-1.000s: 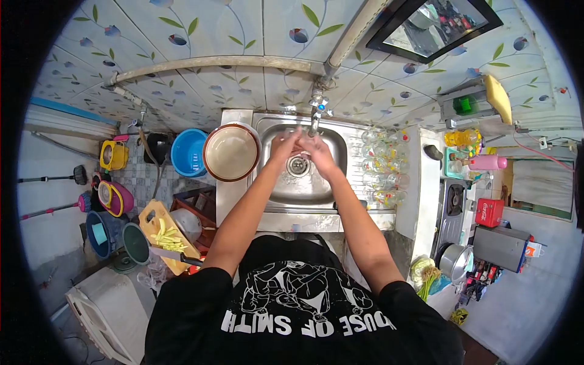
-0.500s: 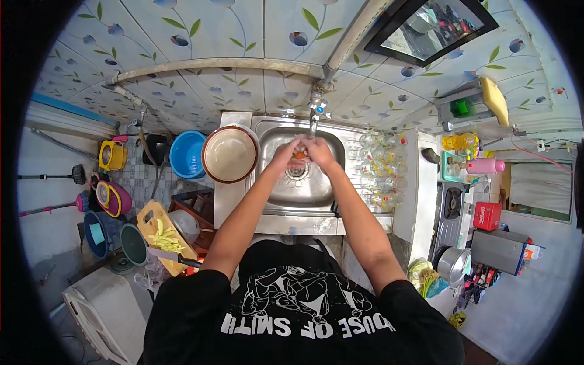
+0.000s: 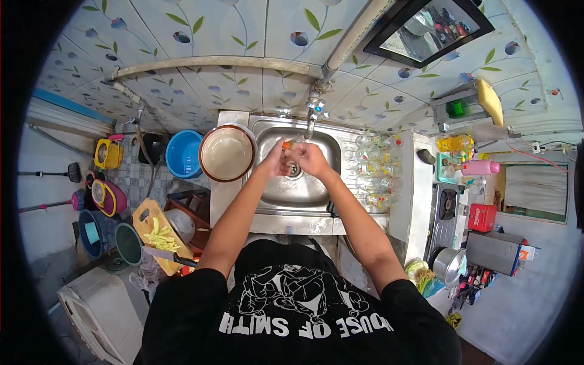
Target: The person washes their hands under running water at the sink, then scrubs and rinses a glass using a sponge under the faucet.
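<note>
Over the steel sink (image 3: pixel 307 196), my left hand (image 3: pixel 277 163) is closed around a small orange piece (image 3: pixel 287 145), which shows at the fingertips. It could be a bit of vegetable, but its kind is too small to make out. Against it from the other side comes my right hand (image 3: pixel 310 159), fingers bent and touching the piece and the left fingers. Part of the piece is hidden by the fingers. The faucet (image 3: pixel 312 115) stands just behind my hands, and the drain (image 3: pixel 294 169) lies under them.
Left of the sink are a brown-rimmed bowl (image 3: pixel 227 153) and a blue basin (image 3: pixel 184 154). A cutting board (image 3: pixel 146 215) with pale cut strips (image 3: pixel 160 236) and a knife (image 3: pixel 173 257) lies lower left. Several clear glasses (image 3: pixel 378 170) stand on the right drainboard.
My hands have come away from under the faucet, slightly down and apart. The orange piece has moved up and left, to the left fingertips. The view has shifted a little.
</note>
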The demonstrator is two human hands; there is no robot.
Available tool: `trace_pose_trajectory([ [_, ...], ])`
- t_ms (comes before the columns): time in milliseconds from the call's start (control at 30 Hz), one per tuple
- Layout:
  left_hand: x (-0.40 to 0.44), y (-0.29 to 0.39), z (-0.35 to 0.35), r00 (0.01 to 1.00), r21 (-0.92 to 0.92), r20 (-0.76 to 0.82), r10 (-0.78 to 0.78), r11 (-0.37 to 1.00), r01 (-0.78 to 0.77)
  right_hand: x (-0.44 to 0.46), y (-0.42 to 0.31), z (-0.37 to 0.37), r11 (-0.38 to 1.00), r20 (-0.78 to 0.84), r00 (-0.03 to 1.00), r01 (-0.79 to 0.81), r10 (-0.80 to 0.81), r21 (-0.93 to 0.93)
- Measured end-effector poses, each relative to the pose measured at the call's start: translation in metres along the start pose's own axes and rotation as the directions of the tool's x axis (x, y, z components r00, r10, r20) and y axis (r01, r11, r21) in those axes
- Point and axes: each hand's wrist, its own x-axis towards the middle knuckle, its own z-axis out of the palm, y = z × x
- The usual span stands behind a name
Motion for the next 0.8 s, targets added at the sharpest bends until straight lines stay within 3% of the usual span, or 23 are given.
trace_pose_trajectory([
  [67,-0.016,-0.004,0.024,0.996,0.000,-0.077,0.054,0.999,-0.054,0.003,-0.019,-0.005,0.891,-0.123,0.894,-0.401,0.431,0.213],
  [100,-0.011,-0.011,0.023,0.984,0.046,-0.120,0.131,0.991,-0.126,0.005,-0.022,-0.006,0.889,-0.128,0.883,-0.434,0.452,0.145],
  [133,-0.001,-0.017,0.021,0.966,0.095,-0.157,0.205,0.977,-0.192,0.004,-0.024,-0.003,0.891,-0.137,0.883,-0.430,0.449,0.148],
  [167,0.017,-0.024,0.003,0.982,0.017,-0.071,0.175,0.985,-0.174,-0.001,-0.025,0.002,0.976,-0.133,0.974,-0.166,0.185,0.140],
  [200,0.014,-0.020,-0.004,0.982,0.019,-0.064,0.176,0.984,-0.175,-0.003,-0.025,0.003,0.985,-0.124,0.988,0.110,-0.094,0.129],
  [233,0.008,-0.016,-0.008,0.995,-0.008,-0.008,0.097,0.995,-0.097,-0.001,-0.018,0.001,0.997,0.024,0.996,0.081,-0.080,-0.012],
  [267,0.002,-0.016,-0.011,0.999,-0.032,0.047,0.015,0.999,-0.013,-0.001,-0.011,0.000,0.997,0.027,0.997,0.078,-0.078,-0.010],
  [300,0.001,-0.016,-0.009,0.999,0.003,-0.044,-0.009,1.000,0.009,0.000,-0.011,-0.002,0.998,-0.040,0.999,-0.014,0.012,-0.059],
  [367,0.001,-0.019,0.004,1.000,0.035,-0.007,0.031,0.999,-0.030,0.006,-0.014,-0.005,0.948,-0.108,0.971,-0.232,0.213,-0.216],
  [500,0.007,-0.022,0.012,0.996,-0.021,-0.011,0.089,0.996,-0.089,-0.007,-0.028,-0.002,0.899,-0.083,0.995,-0.084,0.053,-0.430],
  [600,0.020,-0.025,0.005,0.994,-0.105,-0.009,0.105,0.989,-0.105,-0.010,-0.013,-0.002,0.940,0.026,1.000,-0.005,0.014,-0.342],
  [767,0.013,-0.021,0.004,0.996,-0.092,-0.017,0.092,0.991,-0.093,-0.015,-0.007,-0.001,0.943,-0.018,1.000,0.017,-0.024,-0.331],
  [800,0.011,-0.022,0.006,0.988,-0.160,-0.001,0.153,0.975,-0.151,-0.017,-0.006,0.001,0.978,-0.054,0.998,-0.019,0.008,-0.208],
])
